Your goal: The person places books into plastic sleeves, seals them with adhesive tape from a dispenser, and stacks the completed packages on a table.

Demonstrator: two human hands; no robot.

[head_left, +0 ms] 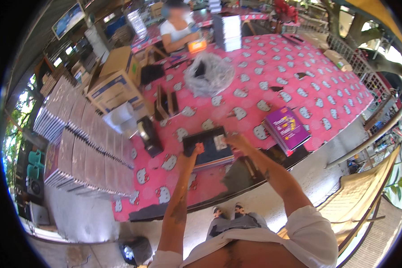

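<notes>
In front of me on the table lies a dark, flat rectangular stack [208,157] with thin coloured edges along its near side. My left hand [191,154] grips its left part, close to a small red-orange patch. At its right side my right hand [237,142] has its fingers closed on the edge, beside a small white label. What the stack is made of I cannot make out. A purple spiral-bound book [290,131] rests to the right, on top of other spiral-bound ones. Left of the stack stands a black tape dispenser [149,136].
Tall stacks of spiral-bound books [87,129] line the left side. Behind them are cardboard boxes [114,91] and a white roll [120,118]. A clear plastic bag [216,80] sits mid-table on the pink patterned cloth [241,111]. Across the table, a person [176,33] holds an orange item.
</notes>
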